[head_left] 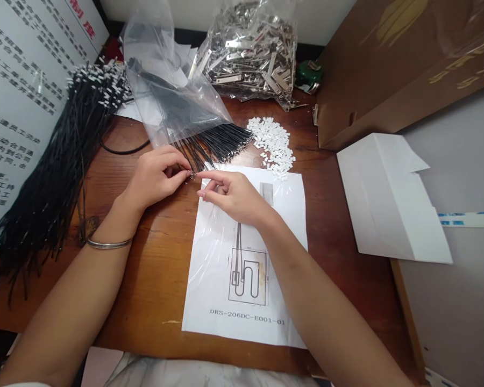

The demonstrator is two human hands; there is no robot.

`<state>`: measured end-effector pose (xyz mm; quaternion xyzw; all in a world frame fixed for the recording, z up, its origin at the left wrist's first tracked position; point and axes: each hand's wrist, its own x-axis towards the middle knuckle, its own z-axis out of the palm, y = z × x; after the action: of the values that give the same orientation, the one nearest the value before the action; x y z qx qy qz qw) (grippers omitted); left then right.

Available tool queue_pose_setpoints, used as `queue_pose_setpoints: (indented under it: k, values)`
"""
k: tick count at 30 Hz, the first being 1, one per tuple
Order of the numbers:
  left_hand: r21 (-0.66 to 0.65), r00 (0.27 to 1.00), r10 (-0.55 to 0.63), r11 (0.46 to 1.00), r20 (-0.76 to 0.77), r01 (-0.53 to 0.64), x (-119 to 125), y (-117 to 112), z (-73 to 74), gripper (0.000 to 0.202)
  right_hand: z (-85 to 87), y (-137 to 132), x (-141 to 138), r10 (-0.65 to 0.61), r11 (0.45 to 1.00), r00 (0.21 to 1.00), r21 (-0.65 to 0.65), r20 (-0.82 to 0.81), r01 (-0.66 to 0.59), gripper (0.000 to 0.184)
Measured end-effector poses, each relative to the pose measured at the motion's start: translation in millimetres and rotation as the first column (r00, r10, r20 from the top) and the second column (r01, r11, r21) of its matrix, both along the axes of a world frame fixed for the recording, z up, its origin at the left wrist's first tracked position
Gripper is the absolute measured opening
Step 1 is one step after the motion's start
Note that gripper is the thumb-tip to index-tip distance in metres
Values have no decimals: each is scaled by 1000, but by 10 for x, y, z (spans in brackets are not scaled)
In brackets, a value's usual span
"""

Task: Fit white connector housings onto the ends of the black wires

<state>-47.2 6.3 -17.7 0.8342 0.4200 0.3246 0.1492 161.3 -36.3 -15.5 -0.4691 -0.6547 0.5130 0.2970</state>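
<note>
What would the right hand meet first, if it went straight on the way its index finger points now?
Probably the left hand or the black wire ends at its fingertips, just beyond the index finger of the right hand; depth is unclear, so I cannot tell which comes first.

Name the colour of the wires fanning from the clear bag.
The wires are black, best seen in the head view.
</note>
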Motion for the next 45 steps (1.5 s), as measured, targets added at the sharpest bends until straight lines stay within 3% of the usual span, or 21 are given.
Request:
queue_pose_setpoints:
  k: [15, 22, 38, 45]
  values:
    - [-58, 999, -36, 998, -34, 34, -1, -28, 25, 10, -41, 17, 8, 5, 1000, 999, 13, -33, -4, 39]
    - [-103, 998, 69, 992, 7, -68, 11, -30, -2, 10, -46, 18, -1, -2, 1000, 1000, 27, -26, 3, 41]
    - [-30, 997, 80, 996, 10, -80, 15, -17, 5, 14, -66, 25, 2, -12, 1000, 999, 26, -46, 14, 39]
    - [-45, 984, 180, 983, 3, -180, 27, -34, 13, 14, -94, 29, 1, -29, 999, 996, 22, -87, 31, 37]
